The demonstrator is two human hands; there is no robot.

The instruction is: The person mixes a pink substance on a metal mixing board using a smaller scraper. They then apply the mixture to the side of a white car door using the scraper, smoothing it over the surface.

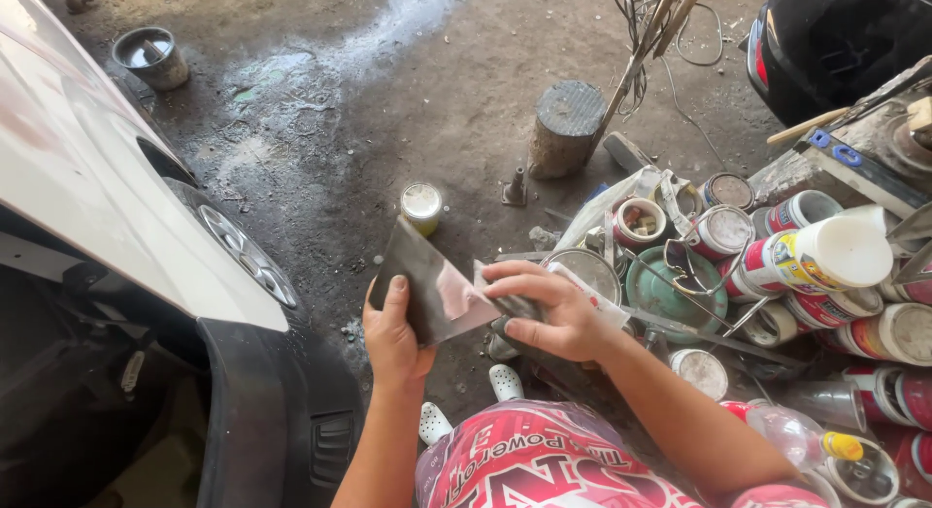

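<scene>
Metal plate (427, 290), a dark flat sheet with a pinkish smear of filler on its face, is held up in front of the person, above the dirt floor (388, 110) and just beside the white car (87, 168). Left hand (393, 338) has its grip closed on the plate's lower left edge, thumb up along the face and fingers behind. Right hand (549, 309) is closed on a spreader (500, 299), whose blade lies against the plate's right edge, touching the pink smear.

Containers crowd the floor to the right. A small yellow can (421, 206) stands upright on its own just beyond the plate, its light lid on. A teal tin (665, 294) sits open near the right hand, with thin metal strips lying across its mouth; what is in it cannot be told. Around it are several red-and-white cans (723, 231), some upright with crusted grey tops, some tipped on their sides. One open can (639, 223) shows a pale lumpy residue inside. A large plastic jar (825, 256) with a white lid lies on its side on top of the heap. A clear bottle (801, 438) with a yellow cap lies near the person's right forearm.

Farther off, a grey bucket (152, 57) with a stick in it stands by the car, and a short cylinder (566, 128) with a ribbed top stands upright in the middle of the floor.
</scene>
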